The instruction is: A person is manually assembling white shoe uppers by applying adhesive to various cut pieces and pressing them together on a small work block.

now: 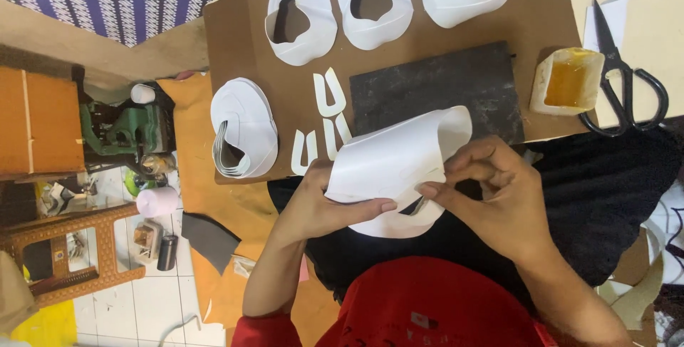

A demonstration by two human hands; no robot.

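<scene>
My left hand (324, 204) grips the lower left of a curved white cut piece (395, 158), thumb lying along its edge. My right hand (491, 190) pinches the same piece at its inner cutout, forefinger and thumb pressed on the rim. The piece is bent and held just above my lap, in front of a dark grey slab (442, 90) on a brown cardboard board (242, 40).
On the board lie three white cut pieces with holes (303, 16), a stack of the same (246, 126) and several small U-shaped white strips (329, 94). A yellowish glue tub (568, 80) and black scissors (623, 80) sit right. A green machine (125, 130) and a stool stand left.
</scene>
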